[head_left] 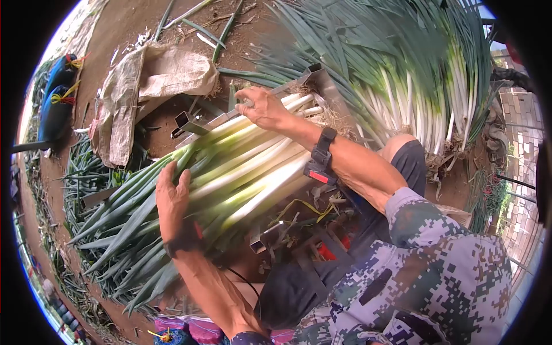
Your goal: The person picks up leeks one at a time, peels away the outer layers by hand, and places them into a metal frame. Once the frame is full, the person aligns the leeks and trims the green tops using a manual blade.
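Note:
A thick bundle of long green onions (253, 155) lies across a metal frame (198, 123), white root ends to the upper right, leaves to the lower left. My left hand (172, 198) rests against the leafy part, its thumb and fingers apart. At the far side of the bundle is my right hand (261, 109), fingers curled above the white stalks near the frame's rail. Something small shows between those fingers, too little to name. Each wrist wears a dark band.
A large heap of green onions (414, 98) stands at the upper right. Beyond the frame lies a woven sack (167, 75). Blue bundles (56, 112) with coloured ties sit at the far left. Yellow strapping (313, 210) and root scraps lie near my knees.

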Available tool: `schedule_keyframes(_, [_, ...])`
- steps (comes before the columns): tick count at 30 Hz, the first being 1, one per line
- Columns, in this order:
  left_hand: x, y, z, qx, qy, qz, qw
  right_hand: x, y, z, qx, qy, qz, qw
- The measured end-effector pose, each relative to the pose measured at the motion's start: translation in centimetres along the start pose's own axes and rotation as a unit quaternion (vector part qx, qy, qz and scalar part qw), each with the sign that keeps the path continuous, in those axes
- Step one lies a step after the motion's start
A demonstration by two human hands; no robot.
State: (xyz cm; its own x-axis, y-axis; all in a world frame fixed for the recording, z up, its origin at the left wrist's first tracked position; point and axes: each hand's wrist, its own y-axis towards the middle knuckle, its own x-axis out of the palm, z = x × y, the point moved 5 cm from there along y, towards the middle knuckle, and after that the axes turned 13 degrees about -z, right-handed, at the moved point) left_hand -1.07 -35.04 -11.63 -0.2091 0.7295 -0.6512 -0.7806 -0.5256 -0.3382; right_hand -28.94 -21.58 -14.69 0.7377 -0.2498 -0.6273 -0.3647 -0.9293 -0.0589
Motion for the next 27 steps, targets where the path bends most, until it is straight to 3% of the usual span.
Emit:
schedule_keyframes(3, [1.2,-2.8,7.9,0.035,-0.252,0.012,0.967,-3.1,0.2,-3.8,0.040,0.229,0.026,0.972])
schedule_keyframes(4, [1.7,-4.6,12.2,0.030,-0.266,-0.003,0.964,-3.4,0.2,-4.5,0.074,0.351,0.013,0.933])
schedule_keyframes(6, [5.3,-7.0,16.6,0.074,-0.361,-0.063,0.928,-3.9,-1.0,-7.9,0.116,0.470,0.026,0.874])
schedule_keyframes(8, [9.1,-8.5,19.1,0.090,-0.480,-0.170,0.856,-3.4,-1.9,-10.1,0.108,0.517,0.000,0.849])
schedule_keyframes(9, [10.9,-8.5,19.9,0.094,-0.466,-0.195,0.858,-3.5,-2.1,-10.5,0.109,0.541,-0.013,0.834])
schedule_keyframes(10, [11.6,-9.5,20.8,0.106,-0.427,-0.225,0.870,-3.5,-2.6,-11.1,0.102,0.511,-0.010,0.854])
schedule_keyframes(12, [13.9,-11.4,21.5,0.099,-0.584,-0.208,0.778,-2.8,-3.7,-11.6,0.093,0.451,-0.001,0.887])
schedule_keyframes(13, [14.1,-12.6,21.4,0.087,-0.601,-0.185,0.773,-2.8,-4.3,-12.5,-0.002,0.339,0.023,0.941])
schedule_keyframes(14, [14.3,-13.8,21.4,0.077,-0.617,-0.160,0.766,-2.9,-5.8,-13.6,-0.086,0.134,0.066,0.985])
schedule_keyframes(16, [15.2,-15.5,21.3,0.067,-0.635,-0.127,0.759,-1.9,-9.3,-15.3,-0.195,-0.075,0.016,0.978])
schedule_keyframes(18, [16.2,-18.3,20.6,0.052,-0.642,-0.130,0.754,-0.6,-13.3,-18.0,-0.302,-0.171,-0.019,0.937])
schedule_keyframes(20, [17.6,-20.9,21.0,0.042,-0.638,-0.132,0.757,0.4,-16.4,-18.3,-0.315,-0.208,-0.073,0.923])
schedule_keyframes(22, [18.7,-23.0,21.0,0.037,-0.624,-0.117,0.772,1.2,-18.9,-18.1,-0.266,-0.276,-0.128,0.915])
schedule_keyframes(24, [21.1,-23.3,18.5,0.066,-0.659,-0.155,0.733,3.0,-19.9,-15.7,-0.240,-0.186,-0.142,0.942])
schedule_keyframes(25, [22.3,-23.6,17.3,0.112,-0.671,-0.158,0.715,4.0,-20.1,-13.9,-0.229,-0.204,-0.141,0.941])
schedule_keyframes(26, [22.7,-26.1,16.7,0.133,-0.630,-0.188,0.741,3.9,-23.2,-15.2,-0.204,-0.133,-0.157,0.957])
schedule_keyframes(27, [23.4,-27.6,16.1,0.181,-0.596,-0.214,0.752,3.4,-25.9,-14.8,-0.122,-0.056,-0.154,0.979])
